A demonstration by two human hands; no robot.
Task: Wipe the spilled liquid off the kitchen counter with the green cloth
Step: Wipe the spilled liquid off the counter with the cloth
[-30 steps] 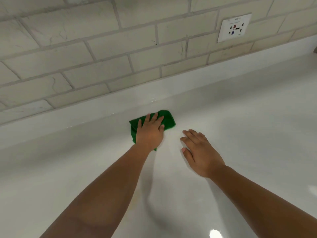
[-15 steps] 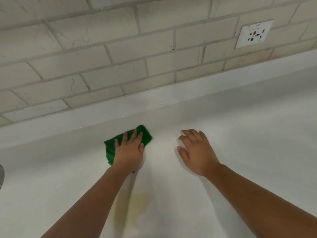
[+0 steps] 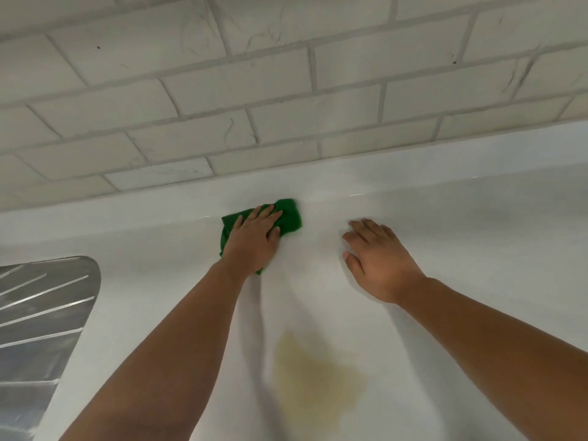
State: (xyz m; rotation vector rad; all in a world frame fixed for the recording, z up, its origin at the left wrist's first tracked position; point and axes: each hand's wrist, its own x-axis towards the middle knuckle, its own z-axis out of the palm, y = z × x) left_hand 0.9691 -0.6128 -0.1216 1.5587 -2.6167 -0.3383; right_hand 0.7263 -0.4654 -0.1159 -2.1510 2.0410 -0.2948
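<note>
One yellowish spill (image 3: pixel 315 380) lies on the white counter (image 3: pixel 477 249) at lower centre of the frame, between our two forearms. At the left edge we note a ribbed metal drainboard (image 3: pixel 41 329). Further up, our right hand (image 3: pixel 377 257) rests palm-down on bare counter right of centre, fingers relaxed, holding nothing. Our left hand (image 3: pixel 254 241) presses flat on the green cloth (image 3: pixel 289 218), fingers straight and spread, not curled round it. The cloth sits at mid-frame against the foot of the low white upstand, well apart from the spill. Beyond, pale brick-pattern tiles (image 3: pixel 286 90) fill the upper frame.
</note>
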